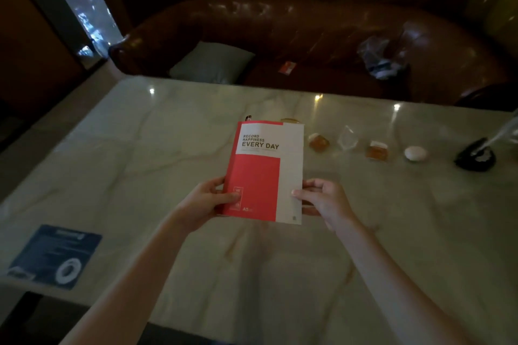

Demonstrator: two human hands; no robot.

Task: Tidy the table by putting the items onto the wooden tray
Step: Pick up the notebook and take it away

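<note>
I see both hands gripping a red-and-white paperback notebook [266, 171] above the middle of the pale marble table [140, 154]: left hand [206, 199] on its near-left edge, right hand [322, 199] on its near-right. Small amber glass jars [319, 142] line up far right of it.

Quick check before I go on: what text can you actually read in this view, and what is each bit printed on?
"RECORD HAPPINESS EVERY DAY": cover of the red and white notebook, held by the left hand and right hand.
"A5": same cover, bottom of the red panel.
Other fine print on the cover: too small.
Blue card on the table: blurred, unreadable.
</note>
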